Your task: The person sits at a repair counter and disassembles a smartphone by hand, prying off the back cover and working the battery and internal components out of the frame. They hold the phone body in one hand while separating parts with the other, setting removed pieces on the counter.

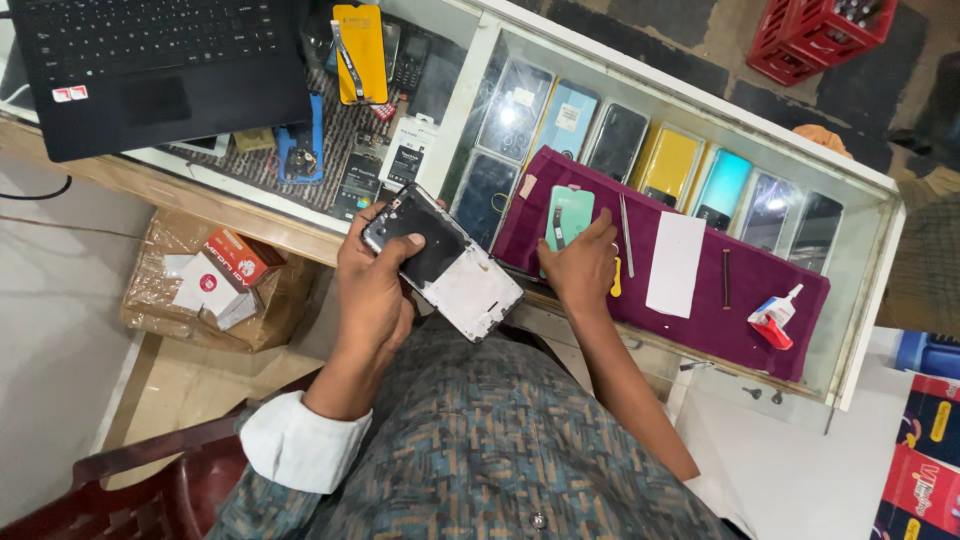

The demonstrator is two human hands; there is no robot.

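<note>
**A:** Where is the phone, and what are the hands doing?

**B:** The opened phone (443, 262), its back off, sits at the centre of the frame, gripped in the left hand (375, 285). The right hand (582, 265), just right of it, presses flat on a teal phone cover (568, 215) on a purple cloth (700, 300).

**A:** What holds things?

**B:** A glass display case (870, 260) along the upper right holds a row of phones. A cardboard box (200, 290) at lower left holds small red and white boxes.

**A:** And the surface?

**B:** The cloth carries tweezers (626, 235), a white card (675, 264) and a glue tube (775, 317). A laptop (150, 70) lies upper left; a red crate (815, 35) stands upper right.
</note>
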